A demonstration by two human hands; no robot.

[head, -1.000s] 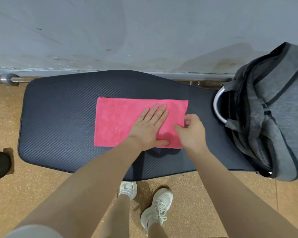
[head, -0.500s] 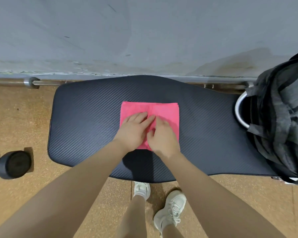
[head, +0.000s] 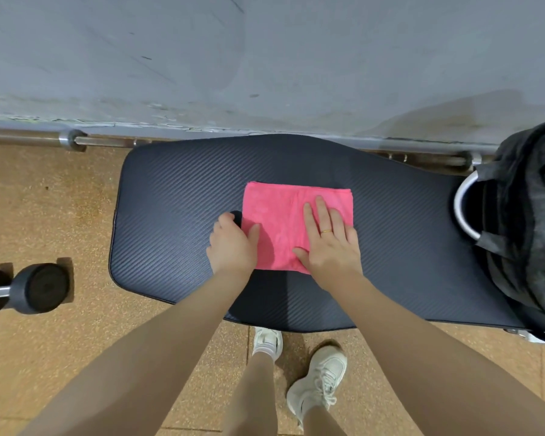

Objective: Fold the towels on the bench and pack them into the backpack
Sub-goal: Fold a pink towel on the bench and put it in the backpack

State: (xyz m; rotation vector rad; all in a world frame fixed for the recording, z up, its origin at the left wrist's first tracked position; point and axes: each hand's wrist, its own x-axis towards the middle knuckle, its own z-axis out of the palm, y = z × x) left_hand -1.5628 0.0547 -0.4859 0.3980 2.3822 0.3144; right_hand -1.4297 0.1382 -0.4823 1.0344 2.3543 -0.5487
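A pink towel [head: 277, 221], folded into a small rectangle, lies flat in the middle of the dark padded bench [head: 177, 196]. My left hand [head: 232, 243] pinches the towel's left edge, thumb on top and fingers curled beneath. My right hand [head: 331, 243] lies flat, fingers spread, on the towel's right half, a ring on one finger. The grey backpack [head: 529, 221] stands at the bench's right end, partly cut off by the frame edge.
A grey wall rises behind the bench, with a steel barbell [head: 73, 140] along its foot. A dumbbell [head: 35, 287] rests on the tan floor at the left. My white shoes [head: 318, 379] stand just in front of the bench.
The towel went from a long strip to a half-length rectangle. My right hand now presses the right half flat and my left hand has shifted to the left edge.
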